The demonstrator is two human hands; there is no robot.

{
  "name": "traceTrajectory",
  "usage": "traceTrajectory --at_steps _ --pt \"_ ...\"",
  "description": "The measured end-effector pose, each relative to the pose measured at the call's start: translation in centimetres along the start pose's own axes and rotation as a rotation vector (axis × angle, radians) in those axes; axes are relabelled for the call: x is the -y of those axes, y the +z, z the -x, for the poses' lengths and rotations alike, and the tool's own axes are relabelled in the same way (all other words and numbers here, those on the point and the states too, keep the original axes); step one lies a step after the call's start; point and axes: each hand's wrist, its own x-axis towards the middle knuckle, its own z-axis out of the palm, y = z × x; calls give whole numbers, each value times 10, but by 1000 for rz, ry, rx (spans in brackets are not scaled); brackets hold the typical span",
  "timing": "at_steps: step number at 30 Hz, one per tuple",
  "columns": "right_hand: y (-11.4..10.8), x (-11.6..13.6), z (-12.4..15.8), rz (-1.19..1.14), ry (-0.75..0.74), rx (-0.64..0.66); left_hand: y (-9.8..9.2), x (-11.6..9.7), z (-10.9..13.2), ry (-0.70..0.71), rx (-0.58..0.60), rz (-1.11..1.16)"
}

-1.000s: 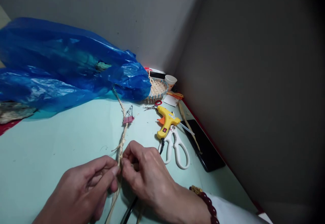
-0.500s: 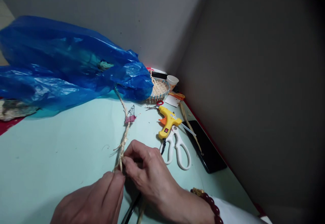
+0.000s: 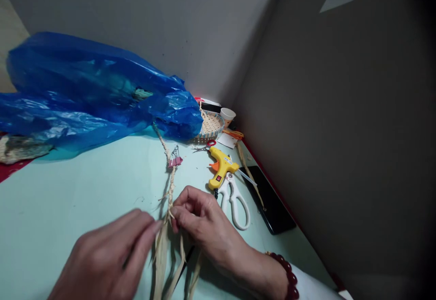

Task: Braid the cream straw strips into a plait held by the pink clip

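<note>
A pale braided cord (image 3: 171,186) runs from under the blue bag towards me, with a pink binder clip (image 3: 175,162) on it. Below the braid, loose flat strands (image 3: 161,263) fan out over the table. My right hand (image 3: 207,227), with a dark red bead bracelet on the wrist, pinches the strands at the braid's lower end. My left hand (image 3: 112,250) is just left of that spot, thumb and fingertips pressed together beside the strands; what lies between them is too small to make out.
A blue plastic bag (image 3: 102,91) covers the back left. To the right lie a yellow glue gun (image 3: 223,166), white-handled scissors (image 3: 241,209) and a black phone (image 3: 272,204). A woven basket (image 3: 213,127) and paper cup (image 3: 228,114) stand behind, by grey walls.
My left hand has moved left, away from my right hand, uncovering the loose strands. My right hand still pinches the braid's end. The view has shifted slightly.
</note>
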Motion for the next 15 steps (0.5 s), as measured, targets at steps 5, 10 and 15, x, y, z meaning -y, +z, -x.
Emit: traceTrajectory --at_steps 5,10,15 --pt "0 -1 -1 -49 -2 29 -3 -4 -33 -520 328 669" --pt "2 -2 2 135 -37 -53 4 -6 -32 -851 360 964" --pt "3 -5 4 216 -29 -40 5 1 -22 -895 371 931"
